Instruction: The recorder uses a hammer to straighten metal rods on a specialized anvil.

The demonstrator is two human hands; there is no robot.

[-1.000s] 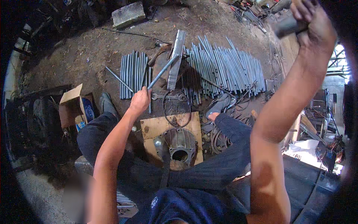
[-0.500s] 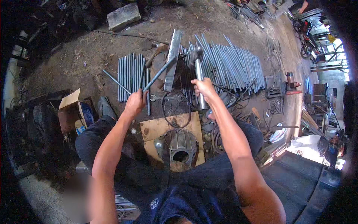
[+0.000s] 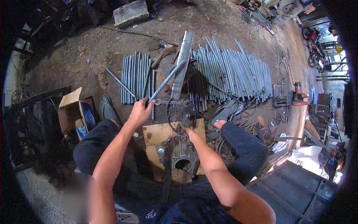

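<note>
My left hand (image 3: 140,113) is closed round the near end of a grey metal rod (image 3: 166,83). The rod slants up to the right, and its far end lies against a long flat-faced metal bar (image 3: 182,61). Low and to the right, my right hand (image 3: 190,133) grips a hammer (image 3: 188,117), blurred by motion; its handle is mostly hidden. Just below that hand sits a cast metal housing (image 3: 182,147) with a round hole, on a piece of cardboard (image 3: 154,131). A double-ended wrench (image 3: 169,102) lies between my hands and the bar.
Rows of metal rods lie left (image 3: 130,74) and right (image 3: 235,71) of the bar. One loose rod (image 3: 120,82) lies apart. An open carton (image 3: 72,112) stands by my left foot. A concrete block (image 3: 130,14) rests at the back, and a red tool (image 3: 298,93) at the right.
My right hand has swung the hammer down and toward me, from beside the right-hand rods to above the housing. My left hand still holds the rod against the bar. The view has shifted slightly.
</note>
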